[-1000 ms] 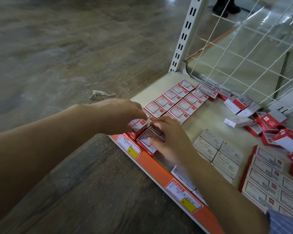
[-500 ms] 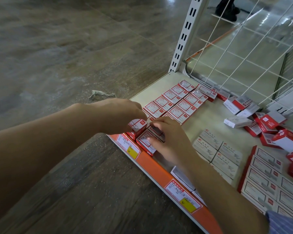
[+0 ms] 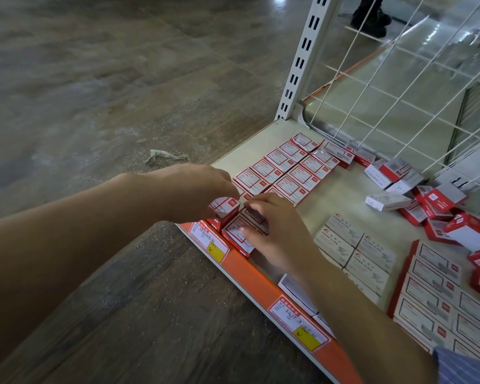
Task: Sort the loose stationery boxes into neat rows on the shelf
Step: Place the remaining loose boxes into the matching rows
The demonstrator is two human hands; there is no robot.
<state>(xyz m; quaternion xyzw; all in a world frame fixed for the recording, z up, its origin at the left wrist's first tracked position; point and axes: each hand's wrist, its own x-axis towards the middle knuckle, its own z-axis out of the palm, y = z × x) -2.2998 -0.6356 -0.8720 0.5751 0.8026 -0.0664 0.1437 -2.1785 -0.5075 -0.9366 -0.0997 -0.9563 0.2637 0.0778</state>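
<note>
Only 1 view: the head camera looks forward and steeply down from above the shelf (image 3: 341, 195), close over its orange front edge (image 3: 250, 268), with wood-look floor (image 3: 94, 92) at left and wire grid (image 3: 399, 87) at upper right.

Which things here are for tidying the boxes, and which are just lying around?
For the job: left hand, right hand, red box rows, loose red boxes, shelf.
Just lying about: paper scrap on the floor, price tags.

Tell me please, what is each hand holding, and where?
The left hand grips a red box by its top. The right hand presses flat on front-row boxes.
</note>
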